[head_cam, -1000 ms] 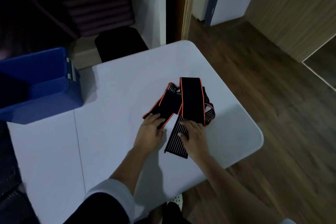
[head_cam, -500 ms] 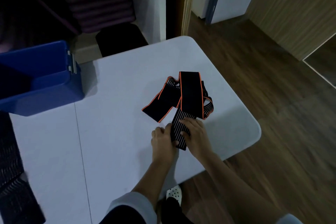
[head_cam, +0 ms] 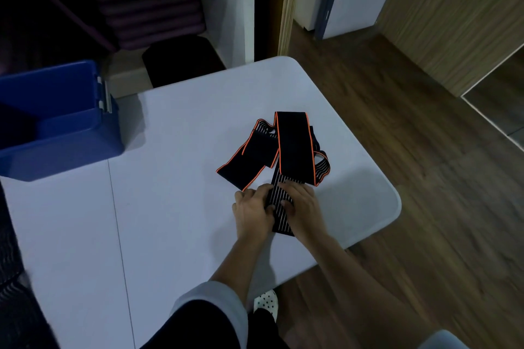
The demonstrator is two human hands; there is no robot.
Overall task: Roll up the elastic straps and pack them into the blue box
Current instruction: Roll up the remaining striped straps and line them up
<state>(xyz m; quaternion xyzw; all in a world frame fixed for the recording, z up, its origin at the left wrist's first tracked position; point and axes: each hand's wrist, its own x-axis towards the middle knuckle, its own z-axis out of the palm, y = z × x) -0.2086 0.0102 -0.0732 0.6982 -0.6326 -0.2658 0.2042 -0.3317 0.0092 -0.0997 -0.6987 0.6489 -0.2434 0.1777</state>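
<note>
Since a roll needs a tight start, our left hand (head_cam: 251,214) & right hand (head_cam: 304,208) pinch the elastic strap (head_cam: 290,144) at its striped near end, fingers (head_cam: 292,187) curled on it, flat on the desk (head_cam: 170,207); blue box (head_cam: 65,156) sits well left.

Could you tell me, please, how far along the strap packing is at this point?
Nothing looks finished: the elastic strap lies mostly loose and folded on the table, with no roll visible. In hand: the left hand and right hand grip its striped near end, apparently starting the roll. Left: rolling it up and placing it in the blue box, whose inside is too dark to judge.
</note>
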